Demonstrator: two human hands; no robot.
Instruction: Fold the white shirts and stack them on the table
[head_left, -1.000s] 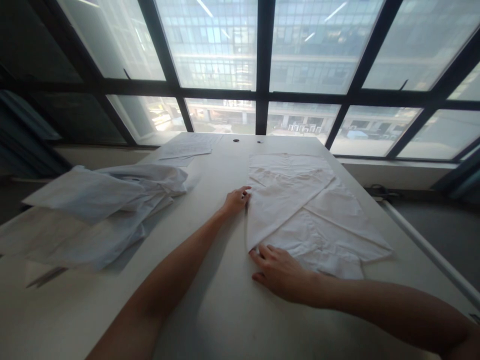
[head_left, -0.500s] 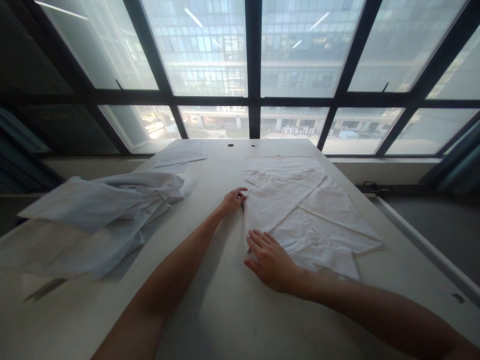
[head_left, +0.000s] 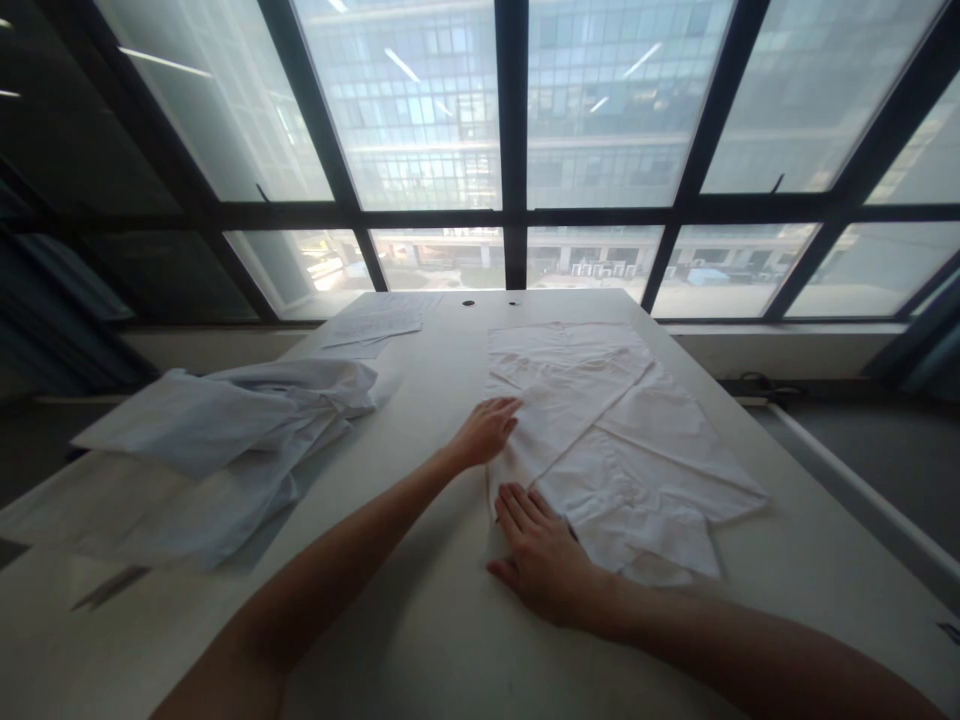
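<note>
A white cloth garment [head_left: 630, 430], with overlapping folded parts, lies spread on the white table [head_left: 420, 610] right of centre. My left hand [head_left: 486, 432] rests on its left edge, fingers stretched towards the right and pressing lightly on the fabric. Lower down, my right hand [head_left: 546, 555] lies flat over the near left corner, its fingers pointing away from me and the thumb out to the side. Neither hand grips anything. The palm side of both hands is hidden.
On the left, a loose heap of white fabric [head_left: 202, 430] hangs partly over the table edge. Printed papers [head_left: 379, 328] lie at the back left. A dark flat object [head_left: 111, 588] is near the front left. Beyond the table stand tall windows [head_left: 600, 110]; a white rail [head_left: 855, 490] runs on the right.
My left hand has let go of the garment's left edge and moved slightly right and nearer onto the fabric, its fingers straightened. My right hand stays at the corner. The view has tilted up slightly.
</note>
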